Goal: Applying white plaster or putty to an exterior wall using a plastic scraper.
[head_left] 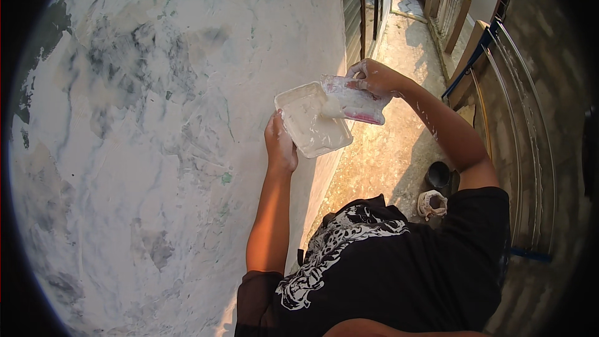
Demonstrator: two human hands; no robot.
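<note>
No legible lettering, numbers or signs.

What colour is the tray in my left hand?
Off-white all over; the tray shows best in the head view.

My tray [331, 150] looks plastic, its paste [309, 118] smooth; the wall [156, 156] is chalky and uneven, my shirt [424, 274] matt cloth.

Behind the white tray [329, 148], I lose some fingers of the left hand [282, 146]; pale paste [332, 108] hides part of the scraper's [357, 101] edge. The whitish container's [425, 206] contents are too small to make out.
</note>
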